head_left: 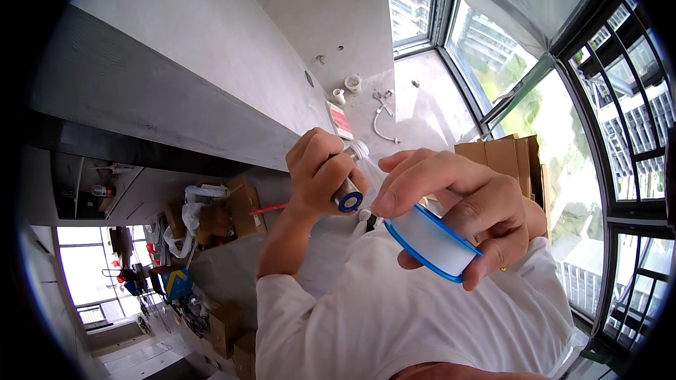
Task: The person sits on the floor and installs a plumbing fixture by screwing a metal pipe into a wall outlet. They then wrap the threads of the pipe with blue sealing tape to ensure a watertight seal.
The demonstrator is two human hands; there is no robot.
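My left hand [313, 169] is closed around a short metal pipe fitting [343, 191]. A blue ring rims the fitting's near, hollow end, and its threaded end sticks out past the fingers on the far side. Just to the right, my right hand [472, 193] grips a roll of thread seal tape [431, 243], white with blue rims, between thumb and fingers. The roll is tilted, and its blue edge faces the fitting. My right index fingertip comes close to the fitting; whether a strand of tape runs between them I cannot tell.
Cardboard boxes [501, 158] stand by the windows on the right. Beyond my hands are a white hose [380, 125], a white cup [339, 96], a small bucket [353, 84] and a red-and-white packet [339, 120]. More boxes [243, 204] and clutter lie at left.
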